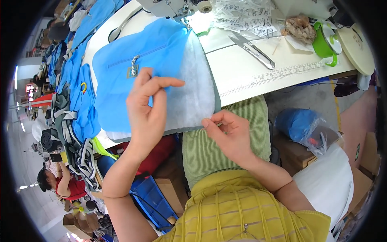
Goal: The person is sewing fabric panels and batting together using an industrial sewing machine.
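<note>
A blue fabric panel (117,88) lies on the white sewing table, with a zipper line, a braided cord pull and a small tag on it. Under it, a white fluffy padding layer (197,84) with a grey backing edge shows along the right and near sides. Over the middle of the panel is my left hand (146,107), its fingers bent but apart, holding nothing I can see. My right hand (229,135) pinches the near right corner of the padded layers between thumb and fingertip. At the far end, the fabric runs under the sewing machine (173,8).
Thread snips (254,50) lie right of the fabric, beyond a ruler strip (278,76) on the table edge. Behind are plastic bags (242,16), a green cup (324,40) and a round lid (356,48). Blue and striped pieces (80,97) hang at the left.
</note>
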The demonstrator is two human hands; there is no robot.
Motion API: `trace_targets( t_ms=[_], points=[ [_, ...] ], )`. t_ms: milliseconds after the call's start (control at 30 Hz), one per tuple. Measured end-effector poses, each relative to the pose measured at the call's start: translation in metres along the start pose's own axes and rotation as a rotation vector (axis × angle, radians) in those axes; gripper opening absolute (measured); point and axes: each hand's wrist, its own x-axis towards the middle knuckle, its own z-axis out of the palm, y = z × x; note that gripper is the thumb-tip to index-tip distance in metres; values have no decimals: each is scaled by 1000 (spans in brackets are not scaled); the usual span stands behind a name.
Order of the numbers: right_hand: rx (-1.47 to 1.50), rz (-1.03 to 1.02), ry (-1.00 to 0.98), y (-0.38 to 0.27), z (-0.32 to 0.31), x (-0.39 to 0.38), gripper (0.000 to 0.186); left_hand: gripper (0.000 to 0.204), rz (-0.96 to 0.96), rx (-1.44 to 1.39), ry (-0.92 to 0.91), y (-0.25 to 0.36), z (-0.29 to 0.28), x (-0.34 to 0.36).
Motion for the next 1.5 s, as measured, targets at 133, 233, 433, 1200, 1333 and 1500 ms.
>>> trace_targets(
  t_ms=[133,233,433,1200,1333,1500],
  points=[
    [155,41,20,9,-1,6,14,30,237,16,-179,-5,17,-5],
    [135,43,15,8,-4,6,13,41,262,85,-246,-8,16,-4],
    [165,84,-11,8,-9,7,6,42,345,-23,19,-50,20,65],
    [-490,-136,86,-20,-36,11,26,62,-145,325,389,-117,-76,-101],
    [-713,-281,123,-16,-38,24,29,76,-351,268,444,-141,-86,-114],
    [-661,-306,143,-20,-29,20,26,33,-367,-133,469,-152,-122,-96]
  ],
)
